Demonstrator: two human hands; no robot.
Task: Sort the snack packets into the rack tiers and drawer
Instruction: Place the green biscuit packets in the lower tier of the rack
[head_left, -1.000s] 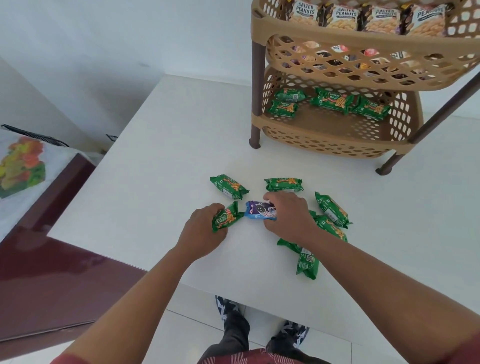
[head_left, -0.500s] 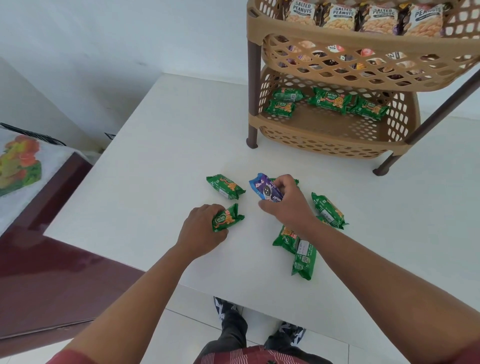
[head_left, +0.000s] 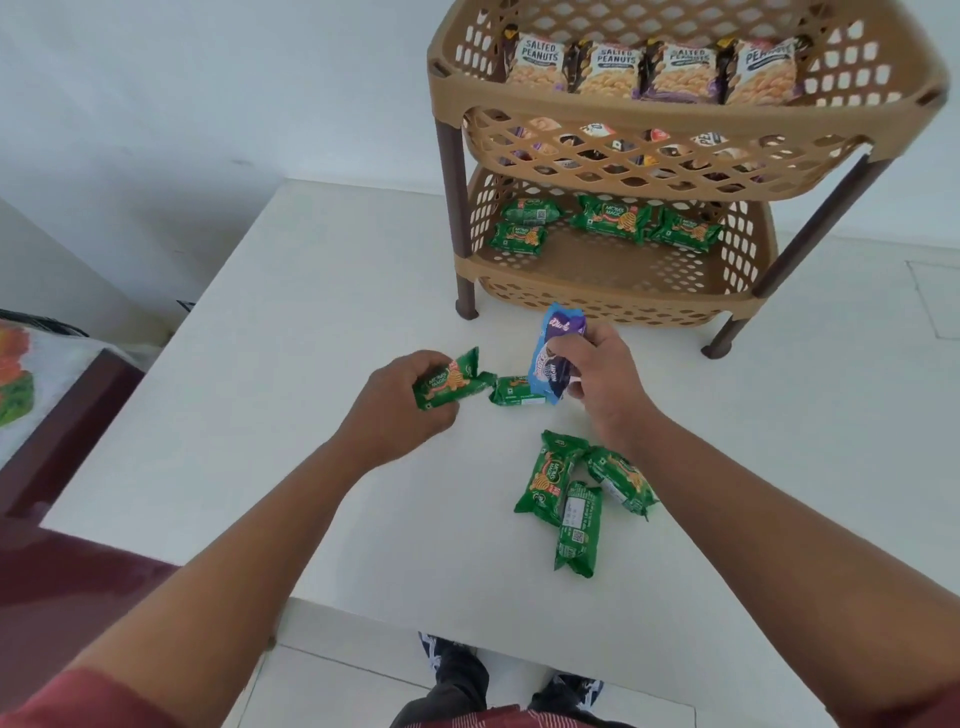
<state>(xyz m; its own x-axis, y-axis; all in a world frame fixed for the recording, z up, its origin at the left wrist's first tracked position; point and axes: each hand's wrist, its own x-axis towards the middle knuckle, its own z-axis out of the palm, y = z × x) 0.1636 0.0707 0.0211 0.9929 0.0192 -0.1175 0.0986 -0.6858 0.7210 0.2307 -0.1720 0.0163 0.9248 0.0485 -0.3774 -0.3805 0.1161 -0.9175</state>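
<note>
Nearest me on the bench (head_left: 332, 322), three green packets (head_left: 582, 499) lie in a loose cluster, untouched since a second ago. Just beyond them both my hands have come up off the surface: my left hand (head_left: 400, 410) is closed around a green biscuit packet (head_left: 449, 385) that was resting on the bench a moment back, and my right hand (head_left: 605, 382) now pinches the blue-purple packet (head_left: 553, 358) upright, fingers wrapped round its middle, where before it lay flat under my palm. One more green packet (head_left: 514, 391) sits on the bench between my hands. Further off stands the rack (head_left: 691, 124): its lower tier (head_left: 597, 270) already holds four green packets, the top tier (head_left: 675, 111) a row of salted peanuts (head_left: 649, 73). I judge the green one belongs on that lower tier; the odd blue one needs another place, perhaps the drawer, which I cannot see.
</note>
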